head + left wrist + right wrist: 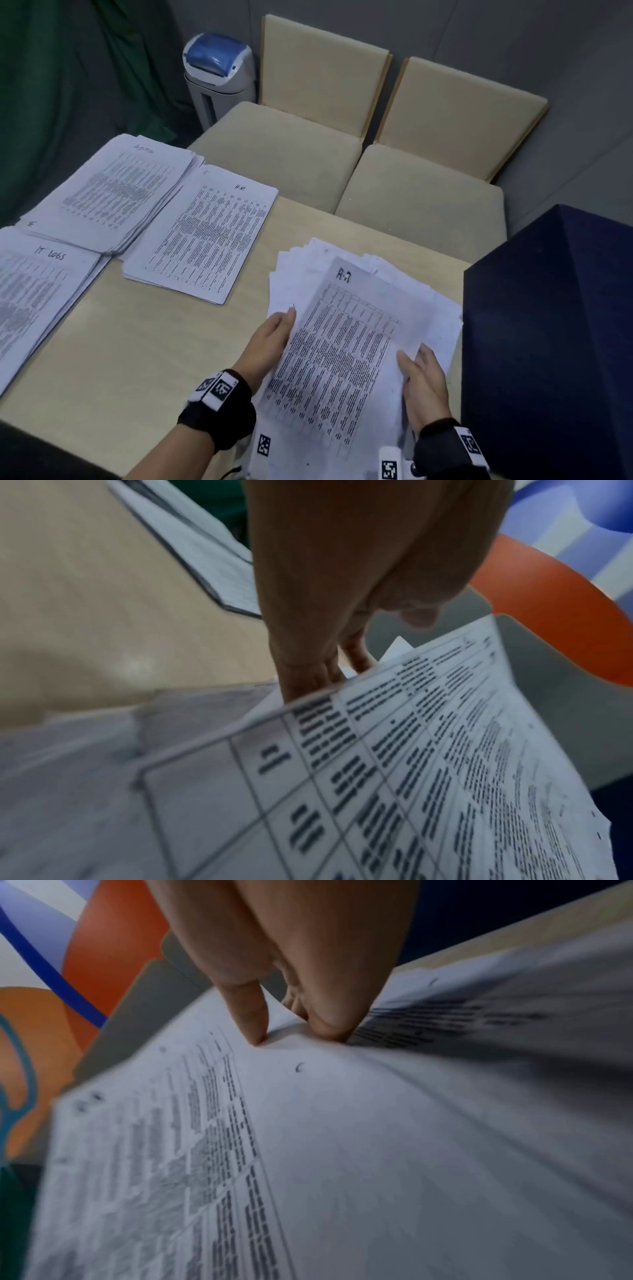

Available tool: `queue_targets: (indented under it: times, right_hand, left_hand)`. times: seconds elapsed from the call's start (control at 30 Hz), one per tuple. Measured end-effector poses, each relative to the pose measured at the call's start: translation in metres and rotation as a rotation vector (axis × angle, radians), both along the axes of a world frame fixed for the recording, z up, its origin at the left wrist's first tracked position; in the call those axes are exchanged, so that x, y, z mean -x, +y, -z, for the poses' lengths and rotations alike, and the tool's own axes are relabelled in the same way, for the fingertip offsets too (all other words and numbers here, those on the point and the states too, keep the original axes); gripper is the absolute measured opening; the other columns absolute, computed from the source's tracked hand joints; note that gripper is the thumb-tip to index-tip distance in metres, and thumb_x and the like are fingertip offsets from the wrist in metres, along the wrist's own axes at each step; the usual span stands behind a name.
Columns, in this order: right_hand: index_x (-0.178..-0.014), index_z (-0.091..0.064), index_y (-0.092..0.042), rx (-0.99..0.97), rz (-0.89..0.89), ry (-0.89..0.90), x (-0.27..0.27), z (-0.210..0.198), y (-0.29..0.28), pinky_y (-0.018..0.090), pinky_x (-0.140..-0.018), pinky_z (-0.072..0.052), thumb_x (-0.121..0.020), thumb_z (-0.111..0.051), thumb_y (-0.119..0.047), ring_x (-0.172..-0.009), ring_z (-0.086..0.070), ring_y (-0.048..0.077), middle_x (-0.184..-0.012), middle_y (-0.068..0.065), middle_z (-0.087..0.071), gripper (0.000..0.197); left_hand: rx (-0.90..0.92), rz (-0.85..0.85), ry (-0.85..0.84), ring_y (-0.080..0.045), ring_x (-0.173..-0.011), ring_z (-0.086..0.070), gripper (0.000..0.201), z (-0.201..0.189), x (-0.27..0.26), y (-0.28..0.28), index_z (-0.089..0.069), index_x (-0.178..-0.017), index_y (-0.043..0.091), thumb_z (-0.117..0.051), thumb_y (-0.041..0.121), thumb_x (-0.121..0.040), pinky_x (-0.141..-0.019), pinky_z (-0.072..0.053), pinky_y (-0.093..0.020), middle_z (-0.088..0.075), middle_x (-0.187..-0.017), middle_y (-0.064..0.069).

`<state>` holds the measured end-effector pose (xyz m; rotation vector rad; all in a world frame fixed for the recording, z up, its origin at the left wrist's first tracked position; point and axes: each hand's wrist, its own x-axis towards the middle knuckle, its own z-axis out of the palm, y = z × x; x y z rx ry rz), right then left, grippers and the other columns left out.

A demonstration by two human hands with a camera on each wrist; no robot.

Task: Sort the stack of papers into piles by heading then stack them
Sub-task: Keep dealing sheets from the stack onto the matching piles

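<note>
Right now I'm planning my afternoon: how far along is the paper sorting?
Done: three headed piles, Admin, HR and IT Logs. In hand: the left hand and right hand hold the top sheet; its heading is blurred. Left: the loose unsorted stack beneath, then the final stacking.

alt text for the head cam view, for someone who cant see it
Both hands, left hand and right hand, lift the top sheet off a messy unsorted stack on a pale table. Sorted piles headed Admin, HR and IT Logs lie at left.
</note>
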<state>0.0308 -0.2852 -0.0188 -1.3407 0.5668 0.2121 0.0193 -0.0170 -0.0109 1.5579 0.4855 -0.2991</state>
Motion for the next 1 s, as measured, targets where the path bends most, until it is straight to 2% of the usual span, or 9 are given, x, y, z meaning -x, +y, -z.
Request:
queue_targets:
  times: [0.07, 0.13, 0.2, 0.27, 0.4, 0.6, 0.8, 0.9, 1.0]
  right_hand:
    - [-0.136, -0.051, -0.012, 0.012, 0.001, -0.031, -0.007, -0.006, 0.01, 0.038, -0.114, -0.033, -0.087, -0.074, -0.018, -0.113, -0.06, 0.011, -0.116, -0.004, -0.065, 0.054]
    - [-0.118, -0.062, -0.006, 0.037, -0.005, -0.039, -0.014, -0.007, 0.02, 0.044, -0.113, -0.036, -0.093, -0.067, -0.011, -0.114, -0.062, 0.02, -0.104, 0.002, -0.067, 0.026]
    - [-0.114, -0.065, -0.008, 0.033, -0.042, -0.028, -0.021, -0.012, 0.032, 0.045, -0.109, -0.043, -0.096, -0.063, -0.009, -0.119, -0.062, 0.028, -0.116, 0.006, -0.069, 0.018]
    - [-0.111, -0.067, -0.013, 0.065, -0.044, -0.012, -0.028, -0.013, 0.041, 0.035, -0.095, -0.051, -0.096, -0.063, -0.009, -0.104, -0.066, 0.021, -0.11, 0.005, -0.07, 0.016]
    - [-0.105, -0.065, -0.014, 0.429, -0.165, -0.039, -0.03, 0.003, 0.039, 0.028, -0.087, -0.046, -0.093, -0.067, -0.01, -0.106, -0.062, 0.025, -0.108, 0.005, -0.064, 0.013]
    - [-0.115, -0.052, -0.019, 0.937, -0.363, 0.096, -0.024, 0.015, 0.033, 0.038, -0.089, -0.045, -0.078, -0.081, -0.041, -0.11, -0.051, 0.025, -0.117, 0.003, -0.045, 0.052]
    - [-0.107, -0.046, -0.022, 1.074, -0.362, 0.135, -0.028, 0.019, 0.033, 0.037, -0.086, -0.043, -0.069, -0.085, -0.053, -0.102, -0.049, 0.023, -0.108, 0.001, -0.046, 0.062]
    - [-0.096, -0.049, -0.018, 1.023, -0.328, 0.148, -0.033, 0.019, 0.029, 0.037, -0.078, -0.044, -0.072, -0.086, -0.042, -0.09, -0.052, 0.024, -0.096, 0.0, -0.052, 0.05]
    - [-0.076, -0.05, -0.015, 1.013, -0.288, 0.102, -0.032, 0.017, 0.027, 0.036, -0.064, -0.04, -0.077, -0.084, -0.032, -0.068, -0.048, 0.023, -0.071, 0.001, -0.051, 0.038]
  left_hand:
    - [0.026, 0.048, 0.052, -0.01, -0.092, -0.056, 0.048, -0.005, 0.007, 0.004, -0.058, -0.104, 0.019, -0.052, 0.064, -0.091, -0.086, -0.047, -0.033, -0.06, -0.099, 0.008]
    - [0.033, 0.226, 0.054, -0.01, -0.105, -0.065, 0.032, -0.008, 0.016, 0.01, -0.063, -0.114, 0.019, -0.063, 0.044, -0.093, -0.1, -0.05, -0.041, -0.068, -0.114, 0.01]
    - [-0.003, 0.261, 0.025, -0.019, -0.094, -0.072, 0.025, -0.012, 0.021, 0.023, -0.07, -0.108, 0.012, -0.071, 0.028, -0.089, -0.093, -0.054, -0.052, -0.076, -0.102, -0.001]
    - [-0.027, 0.105, -0.022, -0.023, -0.083, -0.074, 0.031, -0.026, 0.009, 0.047, -0.071, -0.103, 0.008, -0.072, 0.029, -0.08, -0.081, -0.058, -0.051, -0.077, -0.093, -0.007]
    - [-0.3, -0.133, -0.116, -0.003, -0.044, -0.057, 0.006, -0.069, -0.05, 0.129, -0.063, -0.09, 0.007, -0.064, 0.011, -0.094, -0.044, -0.046, -0.018, -0.067, -0.059, 0.003]
    - [-0.819, -0.091, 0.096, -0.033, -0.085, -0.062, 0.016, -0.042, -0.131, 0.258, -0.063, -0.108, 0.004, -0.057, 0.016, -0.098, -0.078, -0.048, -0.039, -0.067, -0.098, -0.021]
    - [-1.165, -0.019, 0.3, -0.043, -0.11, -0.055, 0.036, -0.004, -0.155, 0.262, -0.05, -0.124, -0.004, -0.059, 0.013, -0.093, -0.092, -0.045, -0.049, -0.053, -0.124, -0.029]
    - [-1.307, -0.235, 0.155, -0.047, -0.116, -0.047, 0.05, 0.003, -0.151, 0.242, -0.044, -0.128, -0.006, -0.064, 0.008, -0.085, -0.095, -0.039, -0.057, -0.044, -0.127, -0.031]
    - [-1.175, -0.248, -0.21, -0.042, -0.099, -0.056, 0.033, 0.002, -0.136, 0.192, -0.054, -0.114, -0.001, -0.067, 0.009, -0.085, -0.085, -0.043, -0.053, -0.054, -0.114, -0.025]
